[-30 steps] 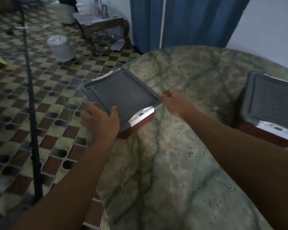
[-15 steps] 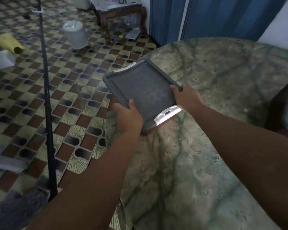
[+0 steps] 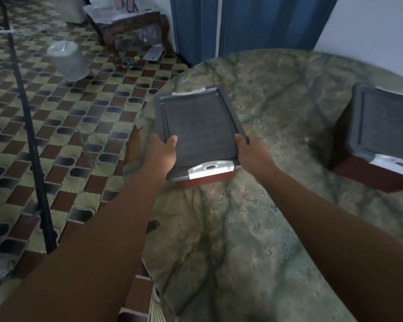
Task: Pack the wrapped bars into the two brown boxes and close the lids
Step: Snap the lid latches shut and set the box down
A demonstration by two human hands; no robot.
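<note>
In the middle of the frame a brown box with a grey lid sits near the left edge of the round marble table. The left hand grips the lid's left rim, thumb laid over the top and the other fingers hidden below. The right hand grips the right rim the same way, fingers curled over the edge. Holding it on both sides keeps the box level and square to the body, probably so it can be slid or lifted away from the table edge without tipping.

The lid lies flat and looks shut, with a white latch at the near end and another white tab at the far end. I cannot tell whether the latch is clicked home.

A second box stands at the right edge of the frame, well apart from the first, its grey lid also down. No wrapped bars show anywhere, so they are most likely inside already and the task seems close to done.

In the upper left, a pale bin and a small wooden table stand on the patterned tiled floor.
</note>
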